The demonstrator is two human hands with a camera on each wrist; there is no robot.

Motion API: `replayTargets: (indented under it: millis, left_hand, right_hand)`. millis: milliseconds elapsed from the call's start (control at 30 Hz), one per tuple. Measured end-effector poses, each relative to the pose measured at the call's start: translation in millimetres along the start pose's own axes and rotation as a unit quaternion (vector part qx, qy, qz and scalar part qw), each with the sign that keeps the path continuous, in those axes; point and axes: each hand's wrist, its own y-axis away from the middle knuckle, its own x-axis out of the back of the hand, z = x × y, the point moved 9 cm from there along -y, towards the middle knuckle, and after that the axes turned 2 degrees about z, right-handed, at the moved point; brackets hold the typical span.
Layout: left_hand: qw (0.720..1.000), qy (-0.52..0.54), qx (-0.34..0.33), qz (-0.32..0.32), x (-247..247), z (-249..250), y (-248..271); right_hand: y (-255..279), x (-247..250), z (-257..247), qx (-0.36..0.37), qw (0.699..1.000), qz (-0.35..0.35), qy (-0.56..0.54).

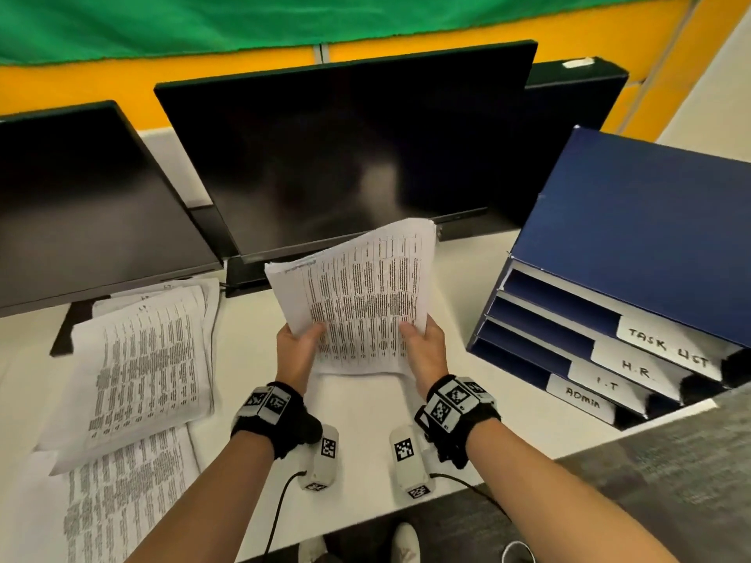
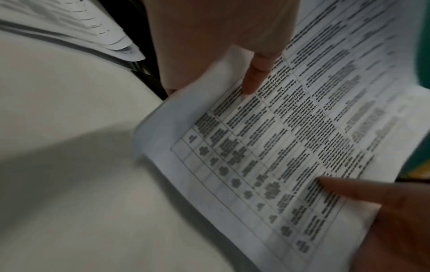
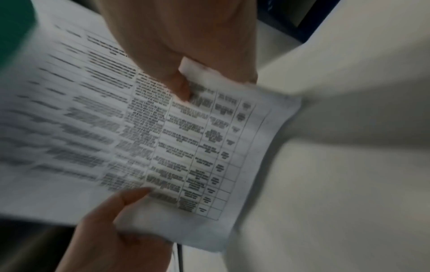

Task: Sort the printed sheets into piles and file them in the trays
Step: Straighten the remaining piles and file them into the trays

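Observation:
A stack of printed sheets (image 1: pixel 357 294) with dense tables stands tilted up above the white desk, in front of the middle monitor. My left hand (image 1: pixel 301 344) grips its lower left corner, thumb on the top page. My right hand (image 1: pixel 422 346) grips the lower right corner the same way. In the left wrist view the left thumb (image 2: pixel 254 77) presses the sheets (image 2: pixel 279 147); in the blurred right wrist view the right thumb (image 3: pixel 180 88) pins the sheets (image 3: pixel 163 139). The fingers behind the paper are hidden. The blue filing trays (image 1: pixel 634 221) stand to the right, with slots labelled TASK LIST, H.R., I.T and ADMIN.
Two piles of printed sheets lie on the desk at the left, one fanned pile (image 1: pixel 150 359) overlapping a lower pile (image 1: pixel 122 493). Three dark monitors (image 1: pixel 345 156) line the back. A grey surface (image 1: pixel 670 481) borders the desk at the right front.

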Motion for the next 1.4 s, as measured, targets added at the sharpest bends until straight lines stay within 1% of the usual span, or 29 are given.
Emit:
replayTargets:
  millis: [100, 133, 200, 233, 300, 333, 400, 467, 567, 633, 667, 700, 733, 800, 833, 933, 1033, 1067, 1100, 1133, 1167, 1233, 1300, 1333, 1400]
  left_hand:
    - [0.997, -0.050, -0.031, -0.047, -10, -4, 17]
    - [0.994, -0.074, -0.046, -0.063, -13, -6, 26]
    - [0.983, -0.116, -0.083, -0.113, -27, -11, 47]
    - [0.975, -0.136, -0.095, -0.144, -38, -14, 62]
    - [0.957, -0.173, -0.089, -0.216, -60, -27, 92]
    - [0.943, -0.190, -0.083, -0.260, -75, -33, 109]
    - [0.910, -0.244, -0.080, -0.324, -100, -55, 131]
    - [0.888, -0.280, -0.050, -0.362, -120, -80, 145]
    - [0.869, -0.301, 0.035, -0.391, -130, -114, 160]
    - [0.847, -0.322, 0.094, -0.413, -131, -137, 171]
    - [0.835, -0.328, 0.113, -0.426, -133, -145, 176]
    - [0.831, -0.322, 0.125, -0.437, -137, -152, 178]
    - [0.831, -0.308, 0.135, -0.443, -142, -157, 179]
    - [0.843, -0.261, 0.166, -0.439, -157, -159, 174]
    - [0.849, -0.237, 0.183, -0.435, -166, -152, 172]
    - [0.854, -0.194, 0.214, -0.433, -188, -124, 168]
    - [0.848, -0.185, 0.247, -0.431, -190, -117, 159]
    - [0.842, -0.188, 0.257, -0.434, -188, -115, 157]
    - [0.836, -0.196, 0.260, -0.441, -188, -112, 156]
    - [0.835, -0.204, 0.250, -0.447, -189, -109, 154]
    - [0.840, -0.215, 0.230, -0.443, -192, -106, 148]
    - [0.861, -0.222, 0.195, -0.414, -201, -101, 135]
    - [0.879, -0.219, 0.185, -0.381, -210, -102, 124]
    - [0.885, -0.219, 0.179, -0.371, -215, -101, 121]
    - [0.887, -0.222, 0.169, -0.367, -226, -101, 119]
  right_hand:
    - [20, 34, -3, 0.051, 0.995, 0.035, 0.076]
    - [28, 47, 0, 0.057, 0.995, 0.030, 0.082]
    - [47, 75, 13, 0.048, 0.997, 0.010, 0.056]
    - [58, 95, 23, 0.033, 0.998, 0.019, 0.049]
    - [73, 135, 53, -0.017, 0.997, 0.057, 0.042]
    - [81, 158, 70, -0.048, 0.995, 0.086, 0.035]
    - [91, 193, 106, -0.123, 0.985, 0.116, -0.014]
    - [100, 214, 124, -0.170, 0.977, 0.126, -0.036]
    - [104, 239, 150, -0.236, 0.964, 0.121, 0.004]
    - [101, 256, 176, -0.283, 0.953, 0.101, 0.046]
    - [99, 267, 189, -0.300, 0.948, 0.089, 0.056]
    - [98, 275, 197, -0.311, 0.944, 0.094, 0.049]
    - [95, 287, 205, -0.316, 0.942, 0.105, 0.052]
    - [91, 302, 200, -0.313, 0.939, 0.140, 0.037]
    - [90, 306, 190, -0.305, 0.938, 0.159, 0.038]
    - [63, 325, 191, -0.298, 0.937, 0.182, -0.010]
    - [45, 319, 145, -0.281, 0.941, 0.187, -0.021]
    - [42, 313, 132, -0.270, 0.946, 0.176, -0.038]
    - [41, 304, 120, -0.260, 0.951, 0.149, -0.073]
    - [47, 293, 108, -0.261, 0.952, 0.125, -0.102]
    - [52, 284, 101, -0.262, 0.951, 0.094, -0.133]
    - [68, 272, 94, -0.254, 0.942, 0.053, -0.212]
    - [89, 261, 100, -0.263, 0.926, 0.026, -0.269]
    - [97, 253, 106, -0.273, 0.919, 0.008, -0.285]
    - [105, 231, 112, -0.299, 0.910, -0.022, -0.286]
